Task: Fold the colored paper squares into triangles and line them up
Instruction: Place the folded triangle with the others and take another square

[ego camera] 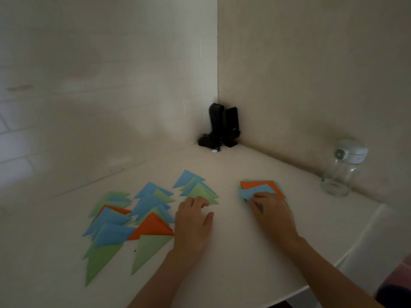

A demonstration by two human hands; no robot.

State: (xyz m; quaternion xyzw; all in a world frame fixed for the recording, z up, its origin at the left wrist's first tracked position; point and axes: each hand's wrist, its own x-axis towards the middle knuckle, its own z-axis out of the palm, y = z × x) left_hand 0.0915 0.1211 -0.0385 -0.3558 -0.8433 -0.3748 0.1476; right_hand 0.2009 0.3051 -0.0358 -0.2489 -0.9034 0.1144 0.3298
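Several folded paper triangles in blue, green and orange lie in overlapping rows on the white table: a left row, a middle row and a far row. A stack of paper squares with an orange sheet on top sits to the right. My right hand pinches a blue sheet at the stack's near edge. My left hand lies flat on the table, fingertips touching the near green triangle of the far row.
Two black speakers with a cable stand in the wall corner. A glass jar with a white lid stands at the right by the wall. The table's rounded edge runs along the lower right.
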